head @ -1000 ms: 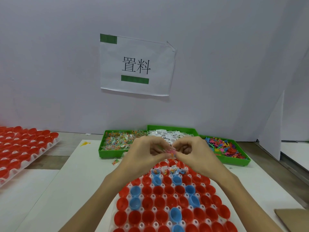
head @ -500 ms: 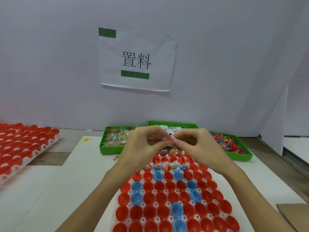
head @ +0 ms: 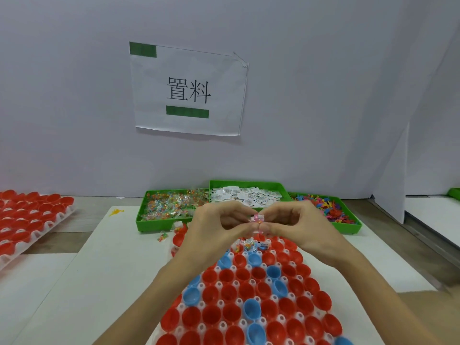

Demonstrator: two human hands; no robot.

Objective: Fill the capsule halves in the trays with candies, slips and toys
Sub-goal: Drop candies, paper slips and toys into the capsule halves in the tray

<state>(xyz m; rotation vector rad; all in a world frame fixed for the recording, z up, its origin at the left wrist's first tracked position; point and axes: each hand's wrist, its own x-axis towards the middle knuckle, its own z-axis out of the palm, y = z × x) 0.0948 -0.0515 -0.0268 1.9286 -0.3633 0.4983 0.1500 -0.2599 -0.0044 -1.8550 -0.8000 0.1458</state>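
Head-worn view, forward and downward.

Both forearms are seen reaching forward from the bottom edge and converging toward the middle of the view, bare to the wrists. The left hand is raised with its back turned toward the camera, its fingers curled inward and its thumb brought up against them. The right hand is held level with it, mirrored, its fingers likewise curled and its thumb pressed forward. The fingertips of the two hands are brought almost together, and a small pink packet is pinched between them from either side. Both wrists are kept nearly straight, well apart from one another.
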